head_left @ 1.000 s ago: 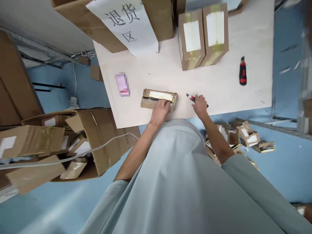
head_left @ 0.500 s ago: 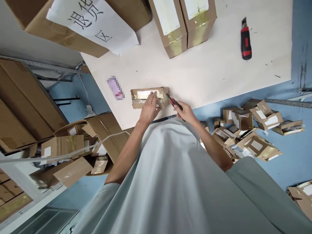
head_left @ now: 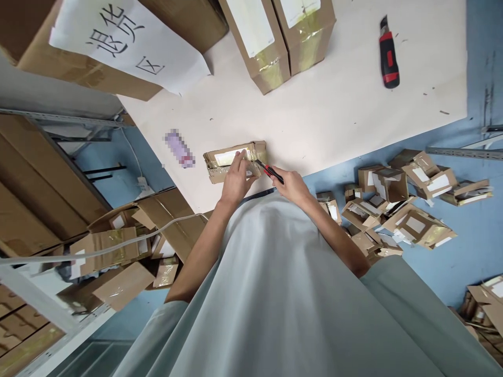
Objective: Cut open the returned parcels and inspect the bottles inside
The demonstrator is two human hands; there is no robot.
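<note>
**Blade at the end of the small carton**

Your small carton (head_left: 218, 163) lies flat near the front edge of the counter (head_left: 334, 115), close in front of you. Your left hand (head_left: 234, 180) clamps it from above, fingers spread across the taped top. Your right hand (head_left: 293, 186) is closed around a red-and-black utility knife (head_left: 269, 171), whose tip sits at the carton's right end. This looks like the tape-cutting step. The cut calls for a shallow blade, with your left fingers kept off its line.

The white label on the carton is too small to read. Farther back stand two taped boxes (head_left: 275, 36) with white labels, equally unreadable, and a second knife (head_left: 388, 52). A paper sign (head_left: 126, 42) on a large carton (head_left: 78, 68) reads 退货区. Opened boxes (head_left: 404, 209) litter the floor to your right.
</note>
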